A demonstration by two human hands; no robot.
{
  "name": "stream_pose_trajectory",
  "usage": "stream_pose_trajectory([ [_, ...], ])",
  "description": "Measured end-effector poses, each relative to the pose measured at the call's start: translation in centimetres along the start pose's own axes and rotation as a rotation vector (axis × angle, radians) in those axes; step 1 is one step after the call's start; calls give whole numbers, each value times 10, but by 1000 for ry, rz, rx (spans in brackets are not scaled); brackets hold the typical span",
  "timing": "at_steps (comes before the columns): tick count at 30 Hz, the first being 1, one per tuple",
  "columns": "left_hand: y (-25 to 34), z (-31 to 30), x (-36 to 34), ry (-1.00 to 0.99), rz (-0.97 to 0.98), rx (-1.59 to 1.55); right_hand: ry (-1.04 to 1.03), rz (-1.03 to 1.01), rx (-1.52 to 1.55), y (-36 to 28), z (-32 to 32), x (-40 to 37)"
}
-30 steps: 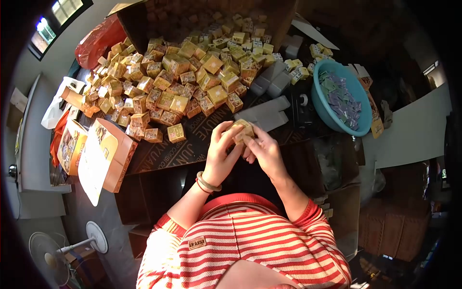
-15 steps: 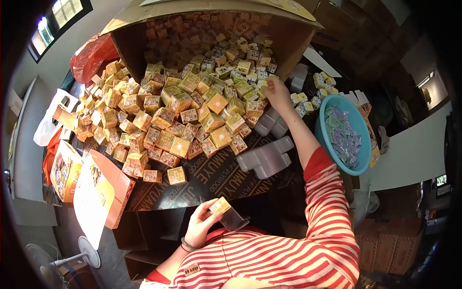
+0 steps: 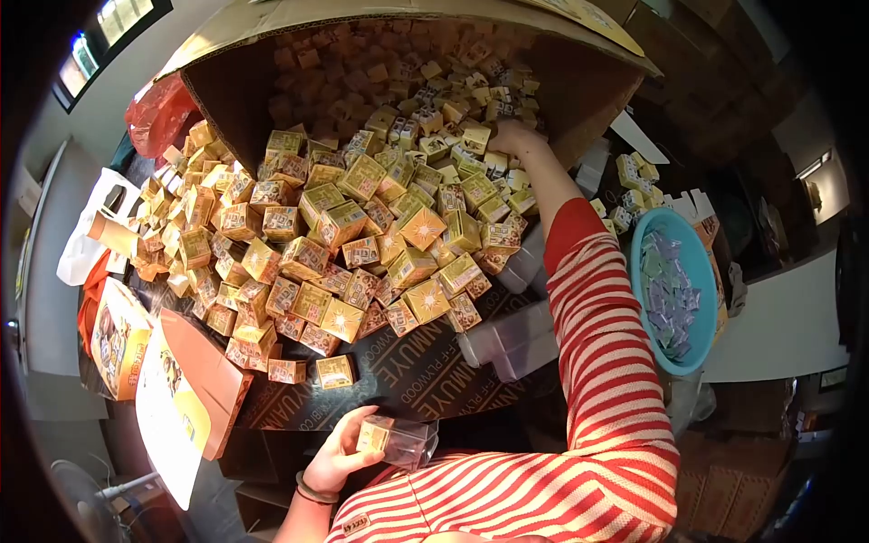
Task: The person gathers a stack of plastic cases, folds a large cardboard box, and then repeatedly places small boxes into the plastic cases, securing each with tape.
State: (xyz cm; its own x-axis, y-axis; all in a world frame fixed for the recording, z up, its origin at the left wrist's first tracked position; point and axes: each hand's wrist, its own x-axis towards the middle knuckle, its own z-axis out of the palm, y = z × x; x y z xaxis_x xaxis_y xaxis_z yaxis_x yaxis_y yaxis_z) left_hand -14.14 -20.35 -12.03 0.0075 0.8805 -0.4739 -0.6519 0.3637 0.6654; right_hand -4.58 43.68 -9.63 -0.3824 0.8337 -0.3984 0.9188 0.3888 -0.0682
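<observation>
My left hand (image 3: 342, 455) holds a clear plastic case (image 3: 412, 443) near my body, below the table edge. A small yellow box (image 3: 374, 434) sits in the case's left end, between thumb and fingers. My right hand (image 3: 516, 140) reaches into the large cardboard box (image 3: 597, 100), among the small boxes at its right side. Its fingertips are hidden among them. Many small yellow and orange boxes (image 3: 362, 178) spill out of the carton onto the dark table (image 3: 398, 371). Clear plastic cases (image 3: 511, 339) lie beside my right forearm.
A blue basin (image 3: 709, 299) of small purple and green packets stands at the right. Small boxes (image 3: 638, 181) lie behind it. Opened printed cartons (image 3: 172, 398) stand at the table's left edge, and a red plastic bag (image 3: 158, 118) is at the back left.
My right hand has moved deeper into the carton. My left hand has moved left and down, and the case in it now lies more level. The view has shifted.
</observation>
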Motion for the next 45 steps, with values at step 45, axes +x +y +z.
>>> stream_pose_trajectory([
  [45, -42, -7, -5, -326, 101, -486, -534, -94, 1339, -45, 167, -417],
])
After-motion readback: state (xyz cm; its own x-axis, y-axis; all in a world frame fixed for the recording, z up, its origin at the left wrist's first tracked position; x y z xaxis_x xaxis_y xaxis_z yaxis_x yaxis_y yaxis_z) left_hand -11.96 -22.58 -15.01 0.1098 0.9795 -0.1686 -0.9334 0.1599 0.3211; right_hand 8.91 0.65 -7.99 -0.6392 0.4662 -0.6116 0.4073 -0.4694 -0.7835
